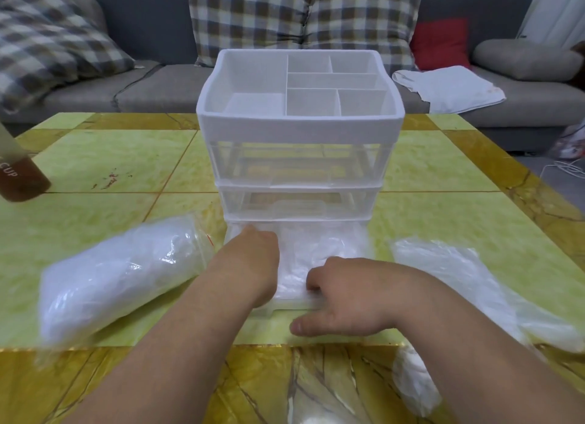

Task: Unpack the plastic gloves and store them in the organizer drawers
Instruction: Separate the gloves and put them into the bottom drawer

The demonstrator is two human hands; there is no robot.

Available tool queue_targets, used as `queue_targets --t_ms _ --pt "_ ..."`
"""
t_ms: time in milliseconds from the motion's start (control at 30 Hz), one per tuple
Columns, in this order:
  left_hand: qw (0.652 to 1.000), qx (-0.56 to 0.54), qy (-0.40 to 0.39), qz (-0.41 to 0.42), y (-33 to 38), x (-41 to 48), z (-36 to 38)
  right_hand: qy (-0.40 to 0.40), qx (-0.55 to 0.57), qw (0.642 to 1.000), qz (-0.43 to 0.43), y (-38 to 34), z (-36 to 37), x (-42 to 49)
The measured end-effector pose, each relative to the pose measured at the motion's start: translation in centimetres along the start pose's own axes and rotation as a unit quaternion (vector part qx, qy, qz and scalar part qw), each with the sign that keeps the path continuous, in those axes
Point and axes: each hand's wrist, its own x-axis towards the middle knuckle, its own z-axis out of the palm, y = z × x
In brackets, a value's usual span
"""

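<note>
While a loose heap of thin clear plastic gloves [319, 252] fills the pulled-out bottom drawer [283, 305] of the white-topped clear plastic organizer [297, 122], the left hand [250, 255] presses down into the heap's left side. Its fingers are buried, so I cannot tell their curl. The right hand [348, 293] hooks curled fingers over the drawer's front lip, thumb outside, gripping it. This looks like tamping before closing. Flatten the heap evenly below the rim, tuck stray edges inward, lift the left hand clear first, then push straight so nothing snags. A full clear bag of gloves [120, 274] lies just left of the drawer, and a slack clear bag [459, 271] lies to its right.
</note>
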Motion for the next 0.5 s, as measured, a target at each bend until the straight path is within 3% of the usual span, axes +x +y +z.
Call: queue_targets --t_ms 133,200,300,400,500 --pt "0.998 0.0 0.057 0.02 0.2 -0.5 -0.9 -0.016 0.005 1.0 0.017 -0.4 0.0 -0.2" --pt "0.994 -0.014 0.077 0.077 0.5 -0.7 -1.2 -0.017 0.002 1.0 0.013 -0.4 -0.2 -0.5" --pt "0.985 -0.018 0.001 0.174 1.0 -0.6 -0.9 -0.013 -0.006 1.0 0.001 -0.7 -1.0 -1.6" --pt "0.981 -0.037 -0.062 0.181 1.0 -0.2 -0.1 0.042 0.018 0.999 -0.018 -0.9 -2.1 -2.7" --pt "0.981 -0.03 -0.081 0.174 0.8 0.1 0.4 0.119 0.036 0.992 0.026 -1.2 -3.0 -3.0"
